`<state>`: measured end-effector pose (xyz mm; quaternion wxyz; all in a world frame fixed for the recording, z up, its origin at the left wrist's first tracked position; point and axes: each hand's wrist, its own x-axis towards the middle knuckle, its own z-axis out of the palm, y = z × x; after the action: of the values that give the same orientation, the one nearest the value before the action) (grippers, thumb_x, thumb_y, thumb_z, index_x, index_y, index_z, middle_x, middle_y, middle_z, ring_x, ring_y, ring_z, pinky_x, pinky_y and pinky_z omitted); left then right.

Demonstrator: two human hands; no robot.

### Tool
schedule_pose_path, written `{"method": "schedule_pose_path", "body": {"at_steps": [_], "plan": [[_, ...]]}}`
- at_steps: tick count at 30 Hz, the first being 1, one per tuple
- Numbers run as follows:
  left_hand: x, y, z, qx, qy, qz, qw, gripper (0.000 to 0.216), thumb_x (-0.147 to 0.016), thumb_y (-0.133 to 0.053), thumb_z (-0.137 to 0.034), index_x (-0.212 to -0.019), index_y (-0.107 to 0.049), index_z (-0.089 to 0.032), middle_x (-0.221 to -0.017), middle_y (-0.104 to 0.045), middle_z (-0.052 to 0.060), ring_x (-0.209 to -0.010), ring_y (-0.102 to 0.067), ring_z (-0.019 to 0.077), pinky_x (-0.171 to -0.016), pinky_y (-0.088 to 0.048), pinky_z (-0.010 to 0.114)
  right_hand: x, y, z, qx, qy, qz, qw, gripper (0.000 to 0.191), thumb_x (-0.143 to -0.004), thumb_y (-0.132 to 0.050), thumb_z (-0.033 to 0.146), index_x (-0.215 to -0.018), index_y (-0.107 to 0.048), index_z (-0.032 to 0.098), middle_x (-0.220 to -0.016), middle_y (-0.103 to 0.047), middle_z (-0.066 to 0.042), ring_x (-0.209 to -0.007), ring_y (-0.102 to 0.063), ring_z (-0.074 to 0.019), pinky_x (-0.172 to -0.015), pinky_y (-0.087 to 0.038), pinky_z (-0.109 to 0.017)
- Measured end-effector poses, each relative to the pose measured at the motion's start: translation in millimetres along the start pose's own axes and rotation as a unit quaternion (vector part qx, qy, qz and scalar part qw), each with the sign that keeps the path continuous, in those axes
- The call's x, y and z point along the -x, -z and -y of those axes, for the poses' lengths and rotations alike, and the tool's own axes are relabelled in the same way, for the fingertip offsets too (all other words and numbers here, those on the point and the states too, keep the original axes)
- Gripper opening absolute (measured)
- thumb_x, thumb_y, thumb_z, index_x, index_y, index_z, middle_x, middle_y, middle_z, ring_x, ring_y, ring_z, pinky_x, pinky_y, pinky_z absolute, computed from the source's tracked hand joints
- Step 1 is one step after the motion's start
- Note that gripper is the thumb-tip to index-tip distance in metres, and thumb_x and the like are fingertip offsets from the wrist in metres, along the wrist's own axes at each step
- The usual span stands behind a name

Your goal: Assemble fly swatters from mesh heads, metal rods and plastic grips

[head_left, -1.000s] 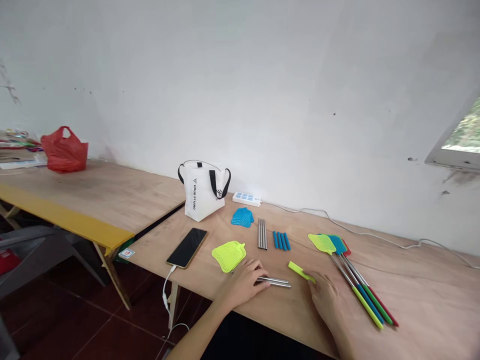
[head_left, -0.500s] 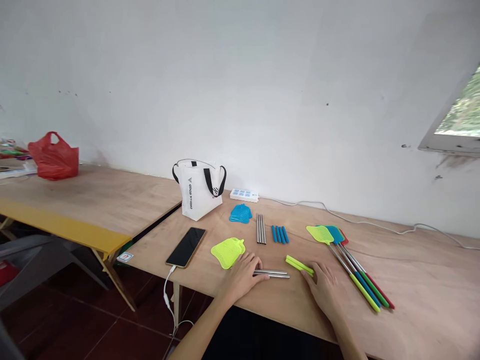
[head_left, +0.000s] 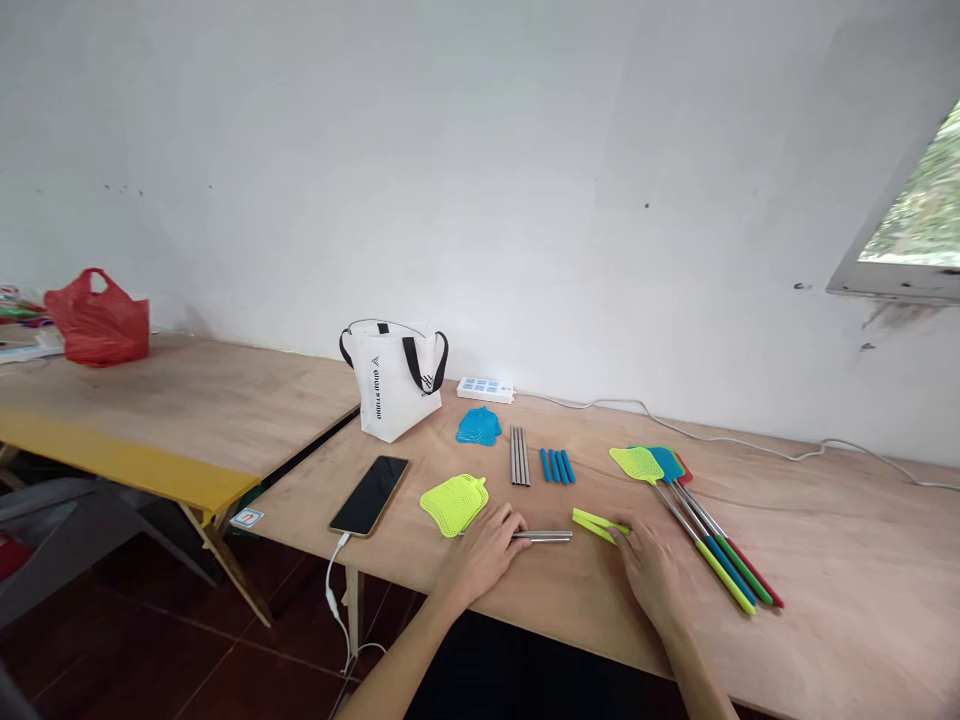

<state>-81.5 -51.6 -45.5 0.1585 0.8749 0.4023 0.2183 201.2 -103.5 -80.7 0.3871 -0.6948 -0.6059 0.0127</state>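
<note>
My left hand point(head_left: 486, 550) is closed over thin metal tubes point(head_left: 551, 537) that lie on the table and stick out to the right of its fingers. Just beyond it are yellow-green fly swatter heads point(head_left: 452, 503), stacked together. My right hand point(head_left: 651, 562) pinches the near ends of two yellow-green handle grips point(head_left: 596, 527), whose far ends spread into a narrow V. Farther back lie blue swatter heads point(head_left: 478, 426), a row of metal tubes point(head_left: 520, 457) and several blue handle grips point(head_left: 558, 466). To the right, several assembled fly swatters point(head_left: 709, 535) lie side by side.
A phone point(head_left: 370, 496) on a white cable lies at the left. Behind it stands a white bag point(head_left: 394, 385) with black straps, near a power strip point(head_left: 485, 389) whose cord runs along the wall. A red plastic bag point(head_left: 100, 318) sits on the neighbouring table point(head_left: 202, 400).
The tubes under my left hand have shifted slightly left and now lie closer together. My right fingers have closed on the yellow-green grips, which have opened into a V.
</note>
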Motion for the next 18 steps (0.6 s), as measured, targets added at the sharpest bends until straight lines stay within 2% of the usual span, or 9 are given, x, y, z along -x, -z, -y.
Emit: {"method": "schedule_pose_path", "body": {"at_steps": [7, 12, 18], "plan": [[0.3, -3.1, 1.9, -0.017, 0.004, -0.017, 1.000, 0.010, -0.105, -0.054, -0.028, -0.099, -0.059, -0.022, -0.105, -0.060, 0.001, -0.099, -0.059, 0.0198, -0.086, -0.044, 0.033, 0.1, -2.7, 0.7, -0.080, 0.071, 0.019, 0.994, 0.038, -0.100, -0.040, 0.052, -0.097, -0.068, 0.026, -0.101, -0.073, -0.007, -0.102, -0.064, -0.0264, -0.093, -0.049, -0.043], [1.1, -2.2, 1.6, -0.024, -0.002, -0.018, 1.000, 0.010, -0.106, -0.052, -0.027, -0.100, -0.058, -0.022, -0.105, -0.060, 0.002, -0.099, -0.058, 0.0197, -0.086, -0.043, 0.033, 0.6, -0.7, 0.7, -0.086, 0.074, 0.005, 0.993, 0.039, -0.101, -0.040, 0.053, -0.100, -0.068, 0.026, -0.101, -0.073, -0.008, -0.103, -0.064, -0.0273, -0.097, -0.048, -0.046], [1.5, -2.2, 2.6, -0.026, -0.010, -0.021, 0.999, 0.007, -0.106, -0.053, -0.026, -0.102, -0.059, -0.023, -0.105, -0.059, 0.001, -0.098, -0.058, 0.0189, -0.083, -0.043, 0.032, 0.6, 0.6, 3.5, -0.093, 0.068, -0.001, 0.993, 0.041, -0.099, -0.041, 0.056, -0.098, -0.069, 0.026, -0.100, -0.073, -0.009, -0.101, -0.065, -0.0279, -0.094, -0.050, -0.045]]}}
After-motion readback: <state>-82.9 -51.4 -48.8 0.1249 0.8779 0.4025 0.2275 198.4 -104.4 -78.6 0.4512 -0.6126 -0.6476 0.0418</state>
